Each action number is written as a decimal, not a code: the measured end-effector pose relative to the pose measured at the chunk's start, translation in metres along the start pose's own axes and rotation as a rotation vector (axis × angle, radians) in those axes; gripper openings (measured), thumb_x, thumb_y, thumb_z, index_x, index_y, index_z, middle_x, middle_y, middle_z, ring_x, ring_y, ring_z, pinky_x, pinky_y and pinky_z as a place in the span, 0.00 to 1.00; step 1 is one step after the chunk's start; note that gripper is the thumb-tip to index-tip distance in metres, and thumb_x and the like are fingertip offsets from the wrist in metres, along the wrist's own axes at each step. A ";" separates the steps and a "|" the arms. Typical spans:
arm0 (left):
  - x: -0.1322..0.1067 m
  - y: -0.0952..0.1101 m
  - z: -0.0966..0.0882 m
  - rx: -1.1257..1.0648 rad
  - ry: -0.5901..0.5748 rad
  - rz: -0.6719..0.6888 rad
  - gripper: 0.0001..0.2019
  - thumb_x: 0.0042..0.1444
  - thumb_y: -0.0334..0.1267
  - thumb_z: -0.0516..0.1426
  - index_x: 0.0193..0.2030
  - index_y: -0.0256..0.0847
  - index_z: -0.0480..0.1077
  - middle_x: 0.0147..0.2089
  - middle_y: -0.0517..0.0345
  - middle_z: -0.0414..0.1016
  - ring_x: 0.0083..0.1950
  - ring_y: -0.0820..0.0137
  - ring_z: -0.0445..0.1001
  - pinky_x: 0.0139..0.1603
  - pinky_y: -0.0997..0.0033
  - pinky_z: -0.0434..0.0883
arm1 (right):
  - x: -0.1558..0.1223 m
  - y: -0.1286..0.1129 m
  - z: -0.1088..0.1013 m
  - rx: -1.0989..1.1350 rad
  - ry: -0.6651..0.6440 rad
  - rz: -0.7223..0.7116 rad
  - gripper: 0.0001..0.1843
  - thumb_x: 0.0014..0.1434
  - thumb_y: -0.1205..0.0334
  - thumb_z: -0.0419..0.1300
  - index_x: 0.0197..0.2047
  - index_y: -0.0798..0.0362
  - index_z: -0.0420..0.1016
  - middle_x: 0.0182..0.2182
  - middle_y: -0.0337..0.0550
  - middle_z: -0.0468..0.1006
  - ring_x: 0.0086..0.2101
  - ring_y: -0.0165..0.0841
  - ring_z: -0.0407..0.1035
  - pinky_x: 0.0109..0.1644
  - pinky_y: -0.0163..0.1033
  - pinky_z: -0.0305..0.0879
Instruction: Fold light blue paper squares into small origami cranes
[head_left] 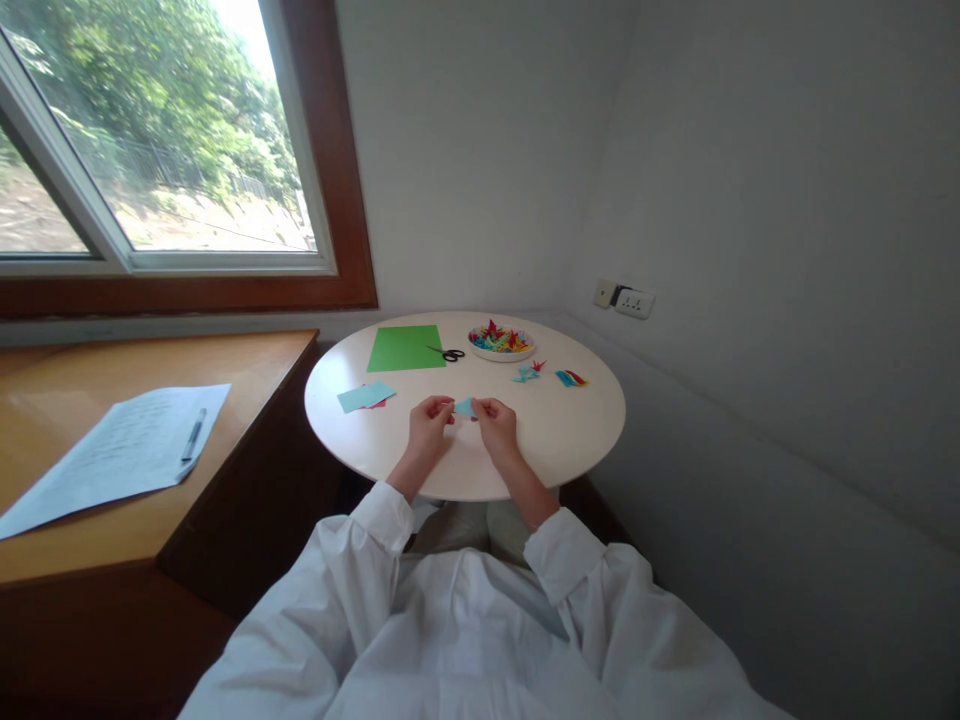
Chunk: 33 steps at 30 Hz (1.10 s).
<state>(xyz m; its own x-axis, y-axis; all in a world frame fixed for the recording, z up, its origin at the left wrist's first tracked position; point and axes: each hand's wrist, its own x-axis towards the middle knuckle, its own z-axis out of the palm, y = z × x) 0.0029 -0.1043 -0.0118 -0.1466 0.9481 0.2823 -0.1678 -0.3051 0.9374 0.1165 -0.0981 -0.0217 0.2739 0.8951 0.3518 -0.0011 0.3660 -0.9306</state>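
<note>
A small piece of light blue folded paper [463, 408] is held between my two hands, just above the near half of the round white table [360, 435]. My left hand [431, 422] pinches its left side, fingers closed. At the opposite side, my right hand [495, 422] grips the paper between thumb and fingers. To the left of my hands lie a light blue paper sheet [365, 397] and, partly under it, some pink paper [379, 404]. The finer folds are too small to make out.
Farther back are a green sheet [401, 348], black-handled scissors [452, 355] and a white bowl [501, 355] full of colourful folded paper. Small folded cranes [528, 373] and coloured strips [572, 379] lie to the right. A wooden desk [262, 365] at left bears written paper [127, 450] and a pen [194, 435].
</note>
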 end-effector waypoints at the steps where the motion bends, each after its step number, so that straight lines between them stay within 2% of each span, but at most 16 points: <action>1: 0.000 0.000 0.000 -0.007 -0.008 -0.001 0.07 0.42 0.36 0.59 0.30 0.36 0.71 0.22 0.62 0.69 0.24 0.75 0.67 0.28 0.73 0.65 | 0.000 0.000 0.000 0.012 0.001 0.008 0.12 0.45 0.54 0.58 0.25 0.56 0.70 0.22 0.40 0.73 0.23 0.29 0.65 0.29 0.36 0.62; 4: -0.002 0.002 0.001 -0.023 -0.059 -0.007 0.08 0.43 0.37 0.58 0.32 0.36 0.72 0.23 0.60 0.71 0.25 0.74 0.69 0.31 0.71 0.67 | 0.001 -0.001 -0.001 0.035 0.013 0.023 0.13 0.44 0.56 0.58 0.31 0.56 0.71 0.25 0.41 0.75 0.24 0.29 0.66 0.30 0.36 0.63; 8: -0.004 0.004 0.003 -0.031 -0.107 -0.009 0.10 0.38 0.34 0.62 0.31 0.35 0.73 0.28 0.55 0.75 0.29 0.71 0.73 0.36 0.68 0.69 | 0.001 -0.003 -0.002 0.053 0.005 0.030 0.14 0.44 0.56 0.58 0.33 0.56 0.71 0.25 0.41 0.75 0.24 0.29 0.67 0.30 0.36 0.63; 16: -0.002 0.003 0.002 -0.034 -0.038 -0.012 0.12 0.39 0.38 0.62 0.31 0.33 0.73 0.29 0.52 0.76 0.30 0.69 0.74 0.38 0.65 0.70 | -0.002 -0.008 0.000 0.042 -0.029 0.039 0.14 0.46 0.53 0.57 0.29 0.55 0.72 0.29 0.45 0.77 0.31 0.33 0.69 0.32 0.36 0.63; 25: -0.001 0.002 0.001 -0.035 0.003 -0.004 0.11 0.41 0.40 0.61 0.29 0.33 0.73 0.27 0.54 0.75 0.28 0.71 0.72 0.36 0.66 0.70 | -0.004 -0.008 0.001 0.039 -0.095 0.046 0.18 0.43 0.53 0.61 0.36 0.56 0.73 0.35 0.46 0.77 0.34 0.33 0.69 0.33 0.36 0.63; 33: -0.002 0.004 0.001 -0.027 0.022 -0.005 0.10 0.41 0.40 0.61 0.27 0.34 0.72 0.25 0.56 0.74 0.28 0.72 0.71 0.36 0.67 0.70 | -0.004 -0.008 0.001 0.043 -0.104 0.040 0.17 0.42 0.56 0.61 0.36 0.55 0.73 0.35 0.45 0.77 0.33 0.32 0.68 0.33 0.36 0.64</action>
<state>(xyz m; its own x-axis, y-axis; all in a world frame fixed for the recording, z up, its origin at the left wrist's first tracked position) 0.0035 -0.1070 -0.0085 -0.1672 0.9474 0.2728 -0.1948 -0.3030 0.9329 0.1144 -0.1047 -0.0155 0.1711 0.9300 0.3254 -0.0523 0.3384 -0.9396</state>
